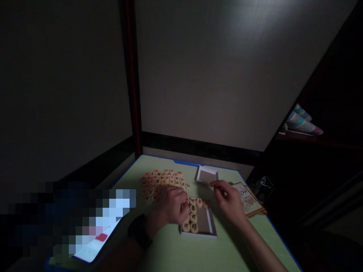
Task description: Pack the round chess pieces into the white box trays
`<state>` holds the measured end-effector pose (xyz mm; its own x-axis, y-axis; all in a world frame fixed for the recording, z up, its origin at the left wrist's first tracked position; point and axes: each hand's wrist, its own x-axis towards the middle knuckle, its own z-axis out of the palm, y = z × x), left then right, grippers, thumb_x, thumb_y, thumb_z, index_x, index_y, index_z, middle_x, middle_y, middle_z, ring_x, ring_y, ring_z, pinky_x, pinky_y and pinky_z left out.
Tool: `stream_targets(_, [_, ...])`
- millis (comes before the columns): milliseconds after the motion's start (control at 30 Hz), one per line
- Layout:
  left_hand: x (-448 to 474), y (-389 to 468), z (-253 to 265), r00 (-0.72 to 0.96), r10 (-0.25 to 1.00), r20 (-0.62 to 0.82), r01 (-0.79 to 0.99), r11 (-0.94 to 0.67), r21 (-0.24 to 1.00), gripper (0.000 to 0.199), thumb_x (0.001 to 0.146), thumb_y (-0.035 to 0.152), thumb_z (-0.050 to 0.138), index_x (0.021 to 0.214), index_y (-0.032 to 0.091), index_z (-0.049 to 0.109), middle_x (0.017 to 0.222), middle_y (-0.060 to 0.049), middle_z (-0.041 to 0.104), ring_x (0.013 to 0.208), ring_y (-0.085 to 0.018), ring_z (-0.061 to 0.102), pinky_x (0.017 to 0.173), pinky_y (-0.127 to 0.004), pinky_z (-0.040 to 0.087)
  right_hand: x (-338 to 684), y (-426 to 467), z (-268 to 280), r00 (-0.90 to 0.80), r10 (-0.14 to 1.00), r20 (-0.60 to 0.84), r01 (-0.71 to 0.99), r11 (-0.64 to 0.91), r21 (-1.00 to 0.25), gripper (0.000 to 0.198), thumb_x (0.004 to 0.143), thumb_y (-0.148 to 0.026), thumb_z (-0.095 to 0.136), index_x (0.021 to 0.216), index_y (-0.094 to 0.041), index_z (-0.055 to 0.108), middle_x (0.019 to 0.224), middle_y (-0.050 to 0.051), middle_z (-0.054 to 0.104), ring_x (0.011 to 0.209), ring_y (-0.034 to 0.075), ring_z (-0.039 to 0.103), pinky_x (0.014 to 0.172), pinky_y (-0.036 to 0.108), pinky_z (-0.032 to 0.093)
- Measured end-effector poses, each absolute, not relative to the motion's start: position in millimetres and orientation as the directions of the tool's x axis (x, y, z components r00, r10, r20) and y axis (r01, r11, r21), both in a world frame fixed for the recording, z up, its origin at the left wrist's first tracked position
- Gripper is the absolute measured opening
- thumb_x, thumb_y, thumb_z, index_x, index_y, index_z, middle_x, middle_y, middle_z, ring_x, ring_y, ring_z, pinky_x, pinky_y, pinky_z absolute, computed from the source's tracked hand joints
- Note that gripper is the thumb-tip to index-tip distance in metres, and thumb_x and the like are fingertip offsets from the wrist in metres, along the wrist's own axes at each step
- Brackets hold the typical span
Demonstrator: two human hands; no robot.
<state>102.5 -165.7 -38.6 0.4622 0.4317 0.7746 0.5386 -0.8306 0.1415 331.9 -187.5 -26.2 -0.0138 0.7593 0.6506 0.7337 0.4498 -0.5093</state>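
We look down on a pale green table with a blue edge, where round game pieces marked in red or black lie loose in a crowded patch toward the far left. More marked discs sit inside the near box, a shallow open tray with pale walls: they run along its far side and down its left part, and brown floor shows at the right. Our left hand, a dark wristband behind it, bends over the far-left corner of this box with its fingers curled inward; they hide whatever may be between them, so we cannot say whether they pinch a disc. Our right hand is above the table, right of the near box, its thumb and forefinger drawn close together near the far box, a smaller open one; whether the tips meet or grip anything, we cannot make out. Just beyond that hand, to the right, lies an illustrated panel, and at our left a bright slab is partly pixelated.
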Motion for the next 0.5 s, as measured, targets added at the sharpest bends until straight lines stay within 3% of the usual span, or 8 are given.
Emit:
stream_targets(200, [71, -142, -32, 0.312, 0.622, 0.718, 0.667, -0.682, 0.3, 0.022, 0.075, 0.02, 0.041, 0.053, 0.018, 0.038, 0.048, -0.001, 0.046, 0.046, -0.012, 0.041, 0.052, -0.029, 0.022, 339, -187, -22, 0.138, 0.499, 0.856, 0.772, 0.487, -0.408, 0.021, 0.088, -0.016, 0.047, 0.097, -0.019, 0.066, 0.092, 0.007, 0.065, 0.083, 0.019, 0.061, 0.069, 0.03, 0.049])
stream_targets(300, [71, -144, -29, 0.33, 0.702, 0.631, 0.71, -0.625, 0.325, 0.023, 0.075, 0.023, 0.043, 0.053, 0.018, 0.043, 0.05, -0.003, 0.05, 0.05, -0.014, 0.046, 0.053, -0.029, 0.023, 335, -187, -13, 0.131, 0.462, 0.877, 0.781, 0.497, -0.378, 0.02, 0.088, -0.017, 0.047, 0.094, -0.02, 0.066, 0.089, 0.006, 0.064, 0.08, 0.018, 0.06, 0.067, 0.03, 0.048])
stream_targets(400, [80, -152, -28, 0.411, 0.745, 0.525, 0.714, -0.622, 0.323, 0.021, 0.075, 0.025, 0.047, 0.056, 0.017, 0.051, 0.055, -0.004, 0.056, 0.055, -0.017, 0.052, 0.056, -0.028, 0.03, 329, -180, -1, 0.09, 0.565, 0.82, 0.787, 0.464, -0.406, 0.021, 0.087, -0.018, 0.046, 0.092, -0.019, 0.066, 0.089, 0.007, 0.066, 0.075, 0.018, 0.06, 0.062, 0.028, 0.047])
stream_targets(500, [93, -164, -31, 0.504, 0.717, 0.481, 0.673, -0.676, 0.302, 0.018, 0.073, 0.024, 0.05, 0.057, 0.017, 0.055, 0.058, -0.004, 0.059, 0.056, -0.018, 0.054, 0.058, -0.029, 0.036, 321, -159, 7, -0.058, 0.79, 0.611, 0.801, 0.402, -0.443, 0.024, 0.083, -0.016, 0.047, 0.09, -0.019, 0.069, 0.088, 0.006, 0.071, 0.073, 0.017, 0.063, 0.064, 0.027, 0.048])
